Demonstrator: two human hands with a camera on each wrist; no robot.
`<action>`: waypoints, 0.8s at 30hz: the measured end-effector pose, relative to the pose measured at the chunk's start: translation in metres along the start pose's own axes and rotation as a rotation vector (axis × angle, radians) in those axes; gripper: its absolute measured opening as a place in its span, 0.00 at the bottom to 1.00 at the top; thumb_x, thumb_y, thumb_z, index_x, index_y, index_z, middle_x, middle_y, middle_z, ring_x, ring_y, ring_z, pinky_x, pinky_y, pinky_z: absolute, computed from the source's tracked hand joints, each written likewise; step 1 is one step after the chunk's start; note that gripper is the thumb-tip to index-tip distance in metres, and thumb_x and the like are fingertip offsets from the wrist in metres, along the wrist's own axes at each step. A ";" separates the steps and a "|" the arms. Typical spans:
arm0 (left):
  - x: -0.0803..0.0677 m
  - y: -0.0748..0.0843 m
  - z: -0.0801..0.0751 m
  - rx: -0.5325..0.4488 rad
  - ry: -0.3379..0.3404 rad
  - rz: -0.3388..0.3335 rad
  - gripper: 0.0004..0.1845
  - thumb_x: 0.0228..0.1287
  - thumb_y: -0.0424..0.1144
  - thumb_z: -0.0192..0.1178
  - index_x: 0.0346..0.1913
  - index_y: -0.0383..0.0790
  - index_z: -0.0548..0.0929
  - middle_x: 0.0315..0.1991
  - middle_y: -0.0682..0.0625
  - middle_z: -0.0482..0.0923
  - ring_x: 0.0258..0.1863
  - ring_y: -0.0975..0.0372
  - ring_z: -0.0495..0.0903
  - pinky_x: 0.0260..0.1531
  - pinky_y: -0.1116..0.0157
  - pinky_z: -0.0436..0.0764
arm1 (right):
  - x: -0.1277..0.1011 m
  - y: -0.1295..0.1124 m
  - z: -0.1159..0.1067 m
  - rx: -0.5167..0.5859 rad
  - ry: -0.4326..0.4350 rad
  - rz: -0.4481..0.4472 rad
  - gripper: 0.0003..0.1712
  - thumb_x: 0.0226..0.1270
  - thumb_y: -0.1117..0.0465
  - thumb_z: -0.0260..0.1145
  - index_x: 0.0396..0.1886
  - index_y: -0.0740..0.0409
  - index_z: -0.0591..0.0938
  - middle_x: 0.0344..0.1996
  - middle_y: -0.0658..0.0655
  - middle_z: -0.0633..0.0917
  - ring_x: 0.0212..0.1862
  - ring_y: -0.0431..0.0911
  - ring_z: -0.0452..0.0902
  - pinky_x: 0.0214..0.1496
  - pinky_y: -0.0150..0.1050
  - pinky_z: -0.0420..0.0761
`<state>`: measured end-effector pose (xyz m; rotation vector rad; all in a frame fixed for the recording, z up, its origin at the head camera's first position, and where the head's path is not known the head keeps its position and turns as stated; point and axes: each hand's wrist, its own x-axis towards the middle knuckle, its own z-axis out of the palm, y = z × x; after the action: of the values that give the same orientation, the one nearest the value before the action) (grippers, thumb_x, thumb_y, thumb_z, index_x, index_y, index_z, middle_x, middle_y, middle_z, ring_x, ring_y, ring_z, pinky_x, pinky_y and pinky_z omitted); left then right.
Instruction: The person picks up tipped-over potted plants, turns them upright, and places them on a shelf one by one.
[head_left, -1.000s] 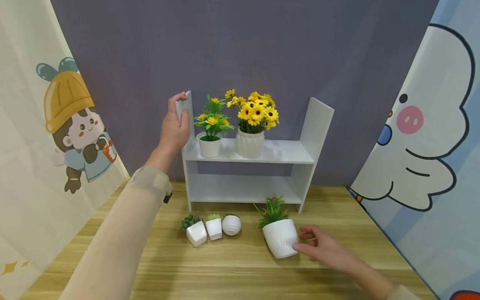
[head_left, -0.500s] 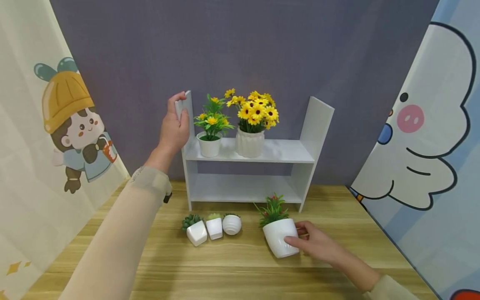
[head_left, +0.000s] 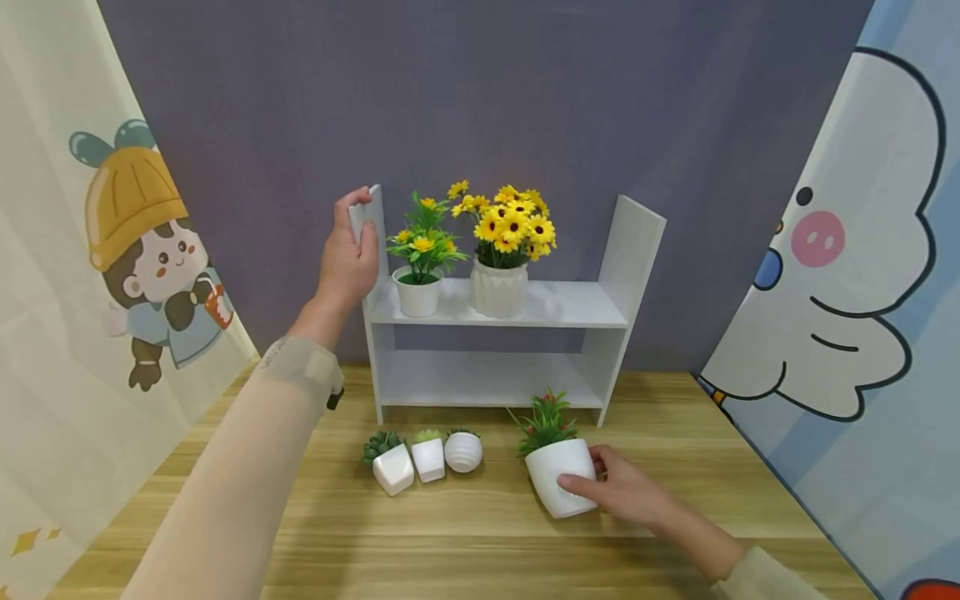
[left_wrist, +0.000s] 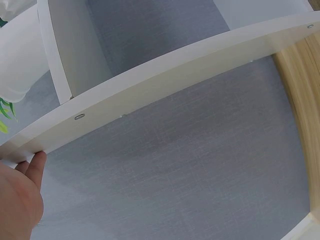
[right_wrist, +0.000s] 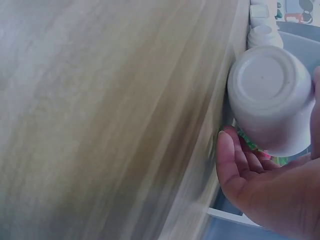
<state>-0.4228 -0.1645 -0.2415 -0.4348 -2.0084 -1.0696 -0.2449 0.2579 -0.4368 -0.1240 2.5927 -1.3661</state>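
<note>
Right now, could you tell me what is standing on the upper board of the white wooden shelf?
Two pots stand on the white wooden shelf: a small white pot of yellow flowers and a ribbed white vase of sunflowers. The left hand grips its side panel, hiding that edge.

A staged tabletop set dressed like a child's room: a small white shelf unit (head_left: 495, 333) stands on a wood-grain bench (head_left: 465, 533) against a grey fabric backdrop (head_left: 487, 100). Left of the shelf unit hangs a cartoon curtain (head_left: 112, 275) showing a child in a yellow hat; right of it, a blue cartoon panel (head_left: 847, 292). Artificial yellow flowers (head_left: 510, 225) sit on the shelf unit.
</note>
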 end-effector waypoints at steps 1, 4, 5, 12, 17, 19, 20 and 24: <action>0.000 0.000 0.000 0.002 0.000 0.001 0.22 0.89 0.42 0.41 0.79 0.48 0.64 0.59 0.35 0.83 0.21 0.59 0.63 0.27 0.59 0.66 | 0.000 0.000 0.001 -0.001 0.002 0.001 0.49 0.71 0.42 0.77 0.72 0.77 0.71 0.50 0.62 0.85 0.46 0.48 0.82 0.43 0.42 0.85; -0.001 0.001 0.000 0.007 -0.002 0.005 0.23 0.89 0.42 0.42 0.79 0.48 0.64 0.54 0.35 0.84 0.19 0.64 0.61 0.26 0.61 0.66 | -0.001 0.001 0.001 -0.001 0.005 0.000 0.49 0.71 0.43 0.77 0.72 0.77 0.71 0.49 0.62 0.84 0.46 0.48 0.81 0.43 0.41 0.84; -0.001 0.001 0.000 0.007 -0.002 0.006 0.22 0.89 0.41 0.42 0.79 0.49 0.64 0.55 0.35 0.84 0.18 0.65 0.60 0.25 0.61 0.66 | -0.001 0.001 0.001 -0.003 0.007 -0.003 0.49 0.71 0.43 0.77 0.73 0.77 0.71 0.49 0.61 0.85 0.46 0.48 0.81 0.43 0.41 0.84; -0.001 0.003 -0.001 0.002 0.014 0.021 0.22 0.88 0.40 0.43 0.78 0.50 0.65 0.66 0.38 0.84 0.17 0.70 0.57 0.25 0.61 0.64 | -0.002 0.005 0.000 0.022 -0.002 -0.047 0.52 0.69 0.46 0.80 0.76 0.79 0.68 0.53 0.63 0.86 0.51 0.49 0.84 0.48 0.42 0.86; -0.001 0.000 0.000 -0.001 0.021 0.019 0.22 0.88 0.39 0.43 0.78 0.50 0.66 0.66 0.38 0.84 0.18 0.70 0.58 0.26 0.59 0.64 | -0.004 0.011 -0.002 0.078 -0.013 -0.091 0.54 0.70 0.50 0.79 0.78 0.82 0.64 0.59 0.67 0.86 0.55 0.51 0.85 0.50 0.41 0.87; -0.001 0.001 0.000 0.001 0.021 0.016 0.22 0.88 0.40 0.43 0.78 0.50 0.66 0.67 0.38 0.84 0.18 0.69 0.59 0.27 0.59 0.65 | -0.005 0.013 -0.002 0.097 -0.014 -0.104 0.54 0.71 0.52 0.79 0.79 0.82 0.63 0.61 0.68 0.86 0.57 0.52 0.86 0.51 0.41 0.88; -0.001 0.001 0.000 0.003 0.018 0.013 0.22 0.88 0.40 0.43 0.78 0.50 0.65 0.63 0.36 0.85 0.18 0.69 0.59 0.26 0.60 0.65 | -0.005 0.013 -0.002 0.102 -0.010 -0.106 0.54 0.71 0.52 0.79 0.79 0.82 0.63 0.62 0.69 0.85 0.57 0.52 0.86 0.51 0.40 0.88; -0.001 0.003 0.000 0.011 0.014 0.010 0.22 0.88 0.41 0.43 0.79 0.50 0.65 0.58 0.35 0.85 0.18 0.67 0.59 0.25 0.60 0.64 | -0.006 0.014 -0.003 0.124 0.002 -0.103 0.53 0.69 0.53 0.81 0.79 0.80 0.64 0.64 0.71 0.84 0.58 0.55 0.87 0.52 0.42 0.89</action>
<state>-0.4201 -0.1633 -0.2410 -0.4293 -1.9969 -1.0523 -0.2389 0.2691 -0.4457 -0.2397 2.5266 -1.5578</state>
